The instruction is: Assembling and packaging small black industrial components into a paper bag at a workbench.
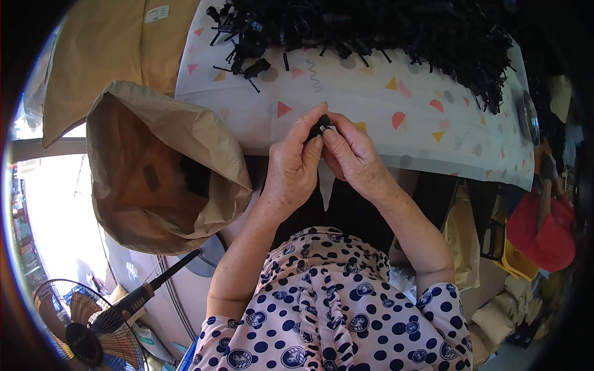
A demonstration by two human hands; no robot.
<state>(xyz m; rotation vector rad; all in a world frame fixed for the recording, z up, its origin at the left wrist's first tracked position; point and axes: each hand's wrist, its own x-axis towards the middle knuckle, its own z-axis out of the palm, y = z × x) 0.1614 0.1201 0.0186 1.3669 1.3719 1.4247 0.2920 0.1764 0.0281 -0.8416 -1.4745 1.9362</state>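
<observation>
Patterned tablecloth (371,117) under both hands (322,157) pinched on a small black part (318,128), open paper sack (154,167) alongside holding dark pieces

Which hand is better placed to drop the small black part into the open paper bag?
Left hand, probably. Both hands pinch the small black part, but the open paper bag sits on the left; the right hand would have to cross over.
</observation>
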